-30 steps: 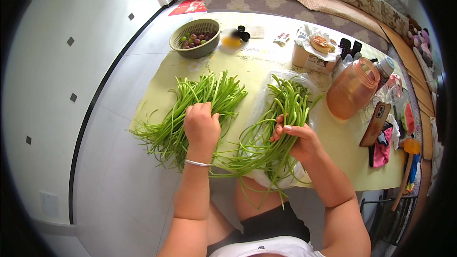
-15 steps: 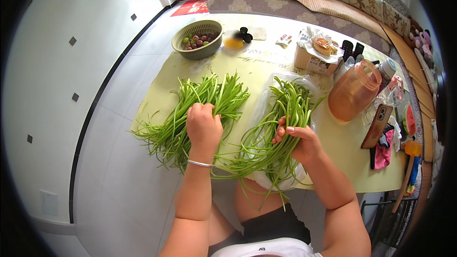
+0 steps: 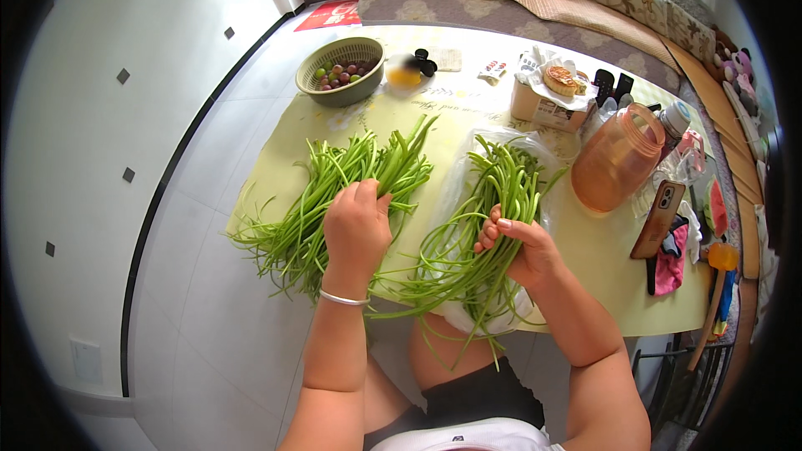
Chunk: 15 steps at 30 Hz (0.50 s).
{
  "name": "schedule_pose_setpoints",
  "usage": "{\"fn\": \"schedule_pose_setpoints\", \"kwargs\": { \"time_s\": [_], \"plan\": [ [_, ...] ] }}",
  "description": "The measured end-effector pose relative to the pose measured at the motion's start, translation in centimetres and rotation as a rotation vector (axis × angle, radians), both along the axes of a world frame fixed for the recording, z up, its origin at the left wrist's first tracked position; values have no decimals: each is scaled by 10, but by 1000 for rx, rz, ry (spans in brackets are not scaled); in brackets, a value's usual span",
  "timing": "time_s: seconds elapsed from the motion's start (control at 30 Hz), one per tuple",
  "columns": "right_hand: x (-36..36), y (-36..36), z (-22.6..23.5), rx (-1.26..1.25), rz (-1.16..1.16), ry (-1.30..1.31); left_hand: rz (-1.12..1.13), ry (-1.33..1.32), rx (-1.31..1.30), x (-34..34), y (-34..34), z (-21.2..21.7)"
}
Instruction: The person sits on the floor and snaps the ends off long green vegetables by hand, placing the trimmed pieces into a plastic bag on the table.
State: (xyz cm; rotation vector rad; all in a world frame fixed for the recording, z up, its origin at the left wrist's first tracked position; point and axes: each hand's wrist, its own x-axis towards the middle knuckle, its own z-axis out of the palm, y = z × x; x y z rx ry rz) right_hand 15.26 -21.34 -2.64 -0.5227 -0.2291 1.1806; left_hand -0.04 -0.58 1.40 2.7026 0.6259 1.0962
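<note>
Two heaps of long, thin green vegetable stems lie side by side on the table. Into the left heap (image 3: 292, 230) reaches my left hand (image 3: 357, 225), its fingers pinched on stems whose tips stick up toward the far right of that heap. The right heap (image 3: 501, 179) rests on a clear plastic bag (image 3: 458, 169), and some of its stems droop over the near table edge above my lap. My right hand (image 3: 528, 252) is at this heap's right side, thumb and fingers curled round stems.
At the far left stands a basket (image 3: 309, 88) of grapes. Further right are a small box (image 3: 535, 107) topped with a pastry, a translucent orange-pink jug (image 3: 614, 163), a bottle (image 3: 675, 119) and a leaning phone (image 3: 660, 219). A sofa (image 3: 543, 4) lies beyond the table.
My left hand has tilted a little, and the stems it pinches now stand up higher at the far side of the left heap. My right hand has hardly moved.
</note>
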Motion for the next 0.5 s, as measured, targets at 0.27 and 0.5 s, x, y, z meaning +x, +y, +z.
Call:
{"fn": "schedule_pose_setpoints", "kwargs": {
  "time_s": [0.27,0.5],
  "plan": [
    [-3,0,2,-52,-103,7,-185,-13,78,19,-57,-1],
    [-13,4,11,-54,-86,-17,-283,128,-42,24,-112,-12]
  ]
}}
